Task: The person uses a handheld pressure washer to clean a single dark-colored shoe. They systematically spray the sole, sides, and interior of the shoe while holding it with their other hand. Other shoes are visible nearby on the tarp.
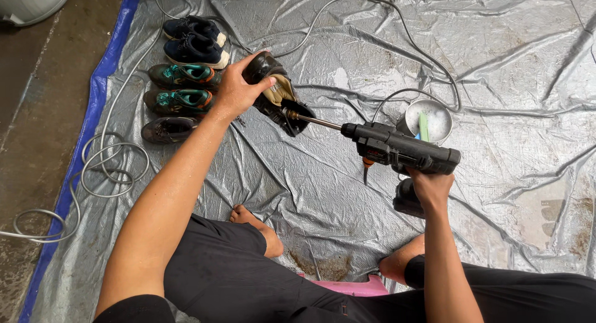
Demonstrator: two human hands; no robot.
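Two hands rinsing a shoe
Left hand (234, 90) grasps dark shoe (273, 93); right hand (430, 185) clenches spray gun (397, 149), nozzle inside; next, steady aim.

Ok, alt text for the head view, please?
Left hand holds a dark brown leather shoe while the right hand aims a black cordless spray gun into it. Five more shoes line a wet grey tarp beside a soapy metal pot.

The left arm stretches from the lower left toward upper centre, its left hand (234, 90) curled in a firm grasp. The right hand (429, 187), right of centre, is clenched, forearm rising from the bottom edge.
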